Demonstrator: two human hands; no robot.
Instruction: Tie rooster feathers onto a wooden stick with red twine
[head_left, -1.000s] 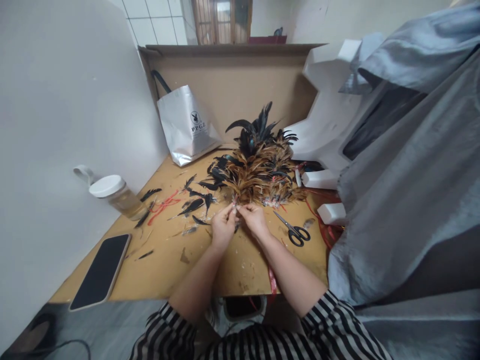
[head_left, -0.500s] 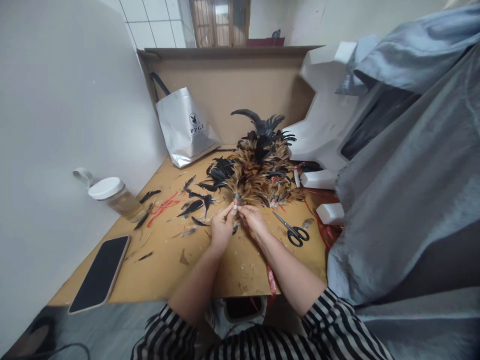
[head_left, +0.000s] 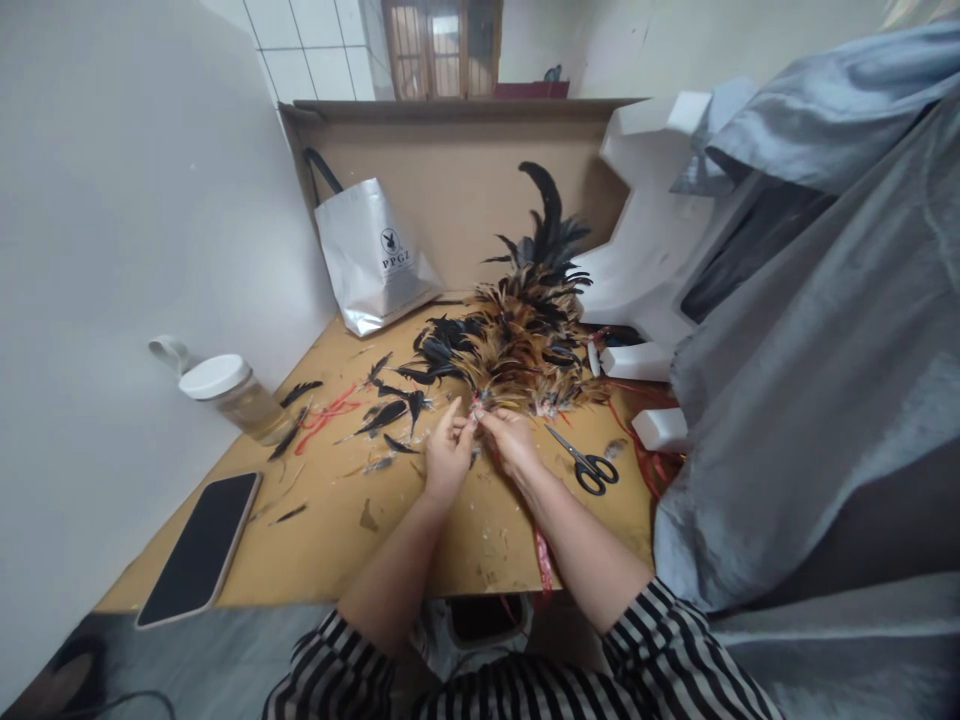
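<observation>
A feather bundle [head_left: 510, 345] of brown and black plumes lies in front of both hands, with a long curved black feather [head_left: 551, 195] rising at its far end. Red binding shows at the near base. My right hand [head_left: 511, 440] is closed, its fingertips pinching that base. My left hand [head_left: 450, 455] touches the same base with its thumb; its index finger is raised and the others are curled. The fingertips partly hide the base. A red ribbon [head_left: 543, 560] hangs over the table edge below my right forearm. Black-handled scissors [head_left: 589, 468] lie beside my right hand.
Loose black feathers [head_left: 386, 415] and red strands [head_left: 326, 415] are scattered leftward on the table [head_left: 420, 555]. A lidded jar [head_left: 240, 395] and a phone [head_left: 199, 550] stand and lie at left. Behind is a silver bag [head_left: 375, 250]; white foam [head_left: 652, 210] and grey cloth [head_left: 810, 400] border the right.
The long black feather has swung from leaning left to standing more upright, further right. My left index finger has lifted away from the base, while the right hand remains there.
</observation>
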